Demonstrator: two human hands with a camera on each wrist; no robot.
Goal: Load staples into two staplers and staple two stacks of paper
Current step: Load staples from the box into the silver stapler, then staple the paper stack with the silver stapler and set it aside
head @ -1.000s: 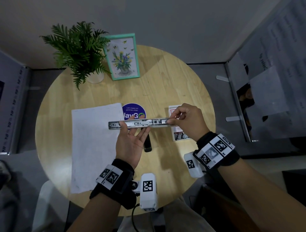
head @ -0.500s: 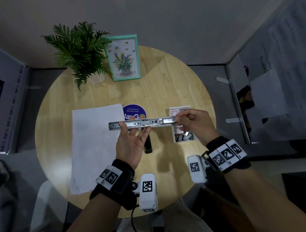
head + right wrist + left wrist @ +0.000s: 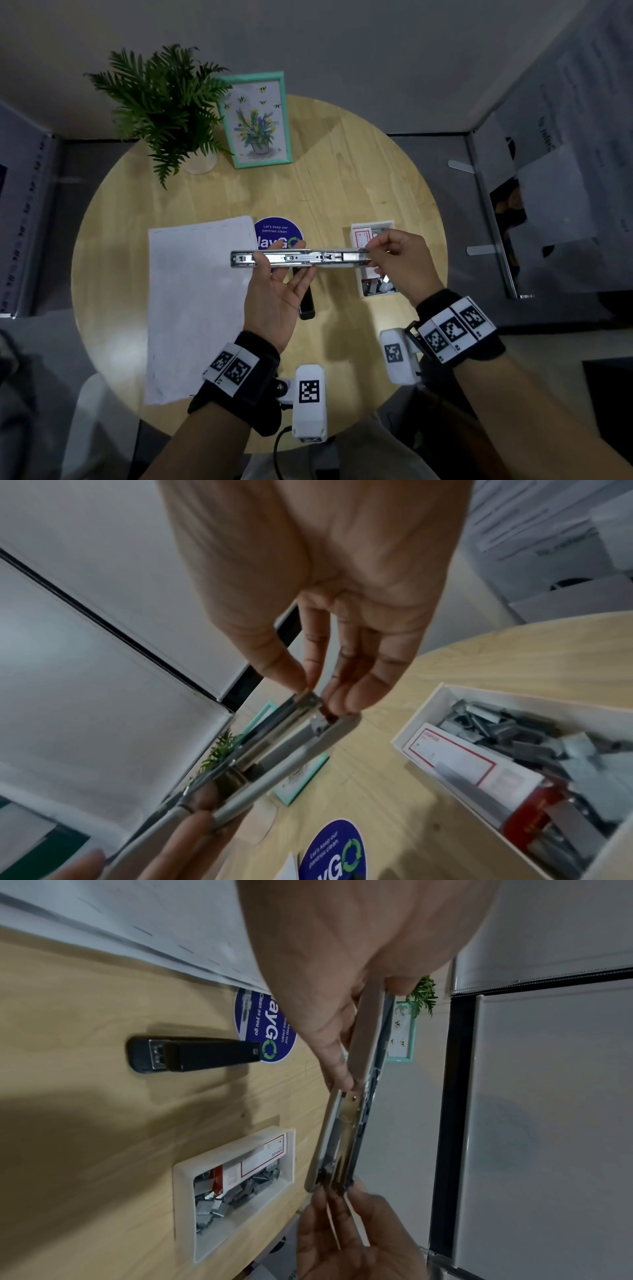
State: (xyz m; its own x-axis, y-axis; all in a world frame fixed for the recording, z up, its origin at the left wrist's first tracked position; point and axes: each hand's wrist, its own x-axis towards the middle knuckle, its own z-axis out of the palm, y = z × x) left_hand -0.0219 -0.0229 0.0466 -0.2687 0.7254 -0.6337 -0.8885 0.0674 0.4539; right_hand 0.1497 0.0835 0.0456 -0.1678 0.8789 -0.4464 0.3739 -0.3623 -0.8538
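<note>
Right hand (image 3: 399, 262) has slid outward along the opened stapler (image 3: 301, 258) since a second ago, uncovering more of the white box of staples (image 3: 375, 270) beneath it, and now works at the very tip of the metal channel. Its grip is a fine pinch: thumb and forefinger close on the channel's end, and the right wrist view shows the other fingertips (image 3: 346, 699) pressing at the mouth of the magazine. Whether a strip of staples sits between them, I can't tell.

Left hand (image 3: 275, 291), palm up, cradles the folded-open body from below, its fingers curled over the far edge and the thumb hooked on the near side. It holds the whole thing level in the air, just above the surface (image 3: 342, 171).

Below sits the second, black stapler (image 3: 192, 1054), closed and untouched. The paper (image 3: 195, 301) lies flat at the left, well apart from the box.

That opened stapler looks rigid and light, but its smooth metal rails could slip, so holding mid-body seems the safest. I'd guess staple strips are brittle and snap if bent, so they want pinching by the sides and feeding in straight.

Loading of the first stapler seems under way; stapling is not yet begun.
</note>
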